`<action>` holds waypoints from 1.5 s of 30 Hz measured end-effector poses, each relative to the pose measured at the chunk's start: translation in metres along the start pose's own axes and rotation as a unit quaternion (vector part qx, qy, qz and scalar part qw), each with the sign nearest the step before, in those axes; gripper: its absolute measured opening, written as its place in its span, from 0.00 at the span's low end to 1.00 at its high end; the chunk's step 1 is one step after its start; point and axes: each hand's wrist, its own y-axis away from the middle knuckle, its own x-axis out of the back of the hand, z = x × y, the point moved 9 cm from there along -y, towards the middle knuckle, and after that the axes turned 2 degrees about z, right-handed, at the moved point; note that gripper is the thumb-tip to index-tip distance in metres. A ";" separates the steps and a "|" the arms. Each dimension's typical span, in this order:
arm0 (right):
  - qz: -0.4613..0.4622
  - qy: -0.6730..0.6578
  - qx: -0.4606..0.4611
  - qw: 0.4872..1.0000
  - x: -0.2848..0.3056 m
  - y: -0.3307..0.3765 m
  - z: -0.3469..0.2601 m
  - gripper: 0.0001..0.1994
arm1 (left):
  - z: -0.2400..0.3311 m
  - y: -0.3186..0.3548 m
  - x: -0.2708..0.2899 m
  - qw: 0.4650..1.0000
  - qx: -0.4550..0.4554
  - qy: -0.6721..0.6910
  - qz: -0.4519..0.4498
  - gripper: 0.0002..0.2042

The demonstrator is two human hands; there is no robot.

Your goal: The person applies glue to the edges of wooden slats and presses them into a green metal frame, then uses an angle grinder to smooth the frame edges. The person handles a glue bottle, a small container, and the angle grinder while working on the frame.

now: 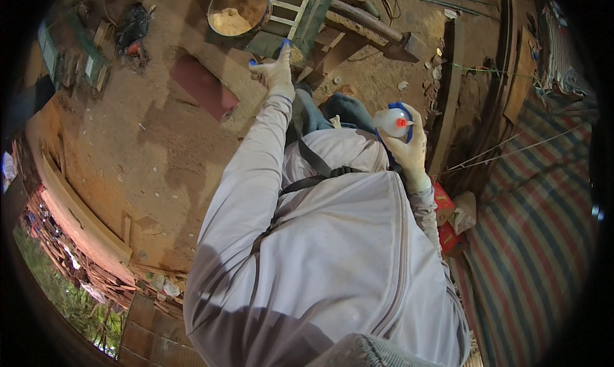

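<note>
My right hand [410, 146], in a white glove with blue fingertips, is wrapped round a whitish squeeze bottle [387, 123] with a red nozzle cap. It holds the bottle to the right of my knees. Stretched out ahead, my left hand [275, 76] wears a matching glove. Its thumb and a finger are spread apart, with nothing visible between them. Just beyond that hand is a green frame with pale slats [291, 12]. A round metal basin [268, 16] with tan powdery material inside stands at the frame's left.
A dark red cylinder [203, 87] lies on the dirt floor at left. Ahead to the right are a wooden beam [368, 20] and scattered scraps. Long boards [449, 92] run along the right side, by a striped tarp [531, 233] and red boxes [442, 204].
</note>
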 end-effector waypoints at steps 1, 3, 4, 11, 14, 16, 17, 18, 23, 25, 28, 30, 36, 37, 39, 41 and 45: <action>-0.002 0.003 0.001 1.000 0.000 0.000 0.000 0.31 | 0.008 -0.003 0.001 1.000 0.004 -0.023 -0.005 0.65; -0.006 0.009 0.005 1.000 -0.001 -0.001 0.000 0.31 | -0.001 -0.012 -0.008 0.998 -0.032 -0.039 -0.030 0.68; 0.002 0.017 0.005 1.000 0.000 0.000 0.000 0.31 | -0.007 -0.015 -0.011 0.998 -0.021 -0.033 -0.053 0.69; 0.017 0.001 0.011 1.000 0.001 -0.002 0.004 0.31 | -0.002 -0.003 0.013 0.996 -0.040 -0.018 -0.081 0.72; 0.013 0.007 0.023 1.000 -0.002 -0.004 -0.002 0.31 | -0.002 0.007 0.001 0.984 -0.133 -0.074 -0.098 0.73; 0.006 0.007 0.025 1.000 -0.004 -0.004 -0.003 0.31 | -0.004 0.002 0.000 0.990 -0.105 -0.057 -0.071 0.72; 0.001 0.000 0.023 1.000 -0.005 -0.005 -0.001 0.31 | -0.004 0.001 -0.002 0.993 -0.090 -0.049 -0.058 0.72; -0.004 -0.006 0.021 1.000 -0.006 -0.005 0.000 0.31 | -0.003 -0.004 -0.005 0.992 -0.108 -0.041 -0.057 0.72; -0.002 0.014 0.020 1.000 -0.006 -0.003 0.005 0.32 | -0.013 -0.033 0.008 0.982 -0.180 -0.044 -0.018 0.70; -0.003 0.016 0.013 1.000 -0.006 -0.002 0.007 0.32 | -0.018 -0.035 0.012 0.990 -0.134 -0.034 -0.014 0.69; -0.007 0.012 -0.001 1.000 -0.006 -0.001 0.008 0.31 | -0.017 -0.024 0.009 0.993 -0.090 -0.074 -0.021 0.69; -0.007 0.013 0.001 1.000 -0.007 -0.001 0.010 0.31 | -0.020 -0.016 -0.002 0.994 -0.069 -0.080 -0.027 0.69; -0.018 0.008 0.007 1.000 -0.011 -0.003 0.004 0.31 | -0.009 0.015 -0.020 0.991 -0.025 -0.124 -0.041 0.69; -0.016 0.006 0.006 1.000 -0.012 -0.003 0.003 0.31 | -0.015 0.011 -0.021 0.993 -0.032 -0.109 -0.035 0.69; -0.016 0.007 0.006 1.000 -0.012 -0.005 -0.002 0.31 | -0.032 0.001 -0.018 0.996 -0.040 -0.074 -0.020 0.69; -0.005 0.027 0.002 1.000 -0.008 -0.004 -0.003 0.31 | -0.026 0.002 -0.005 0.998 -0.028 0.006 -0.054 0.72; -0.015 0.013 0.002 1.000 -0.010 -0.005 0.002 0.32 | -0.026 0.005 -0.005 0.998 -0.042 -0.043 -0.025 0.70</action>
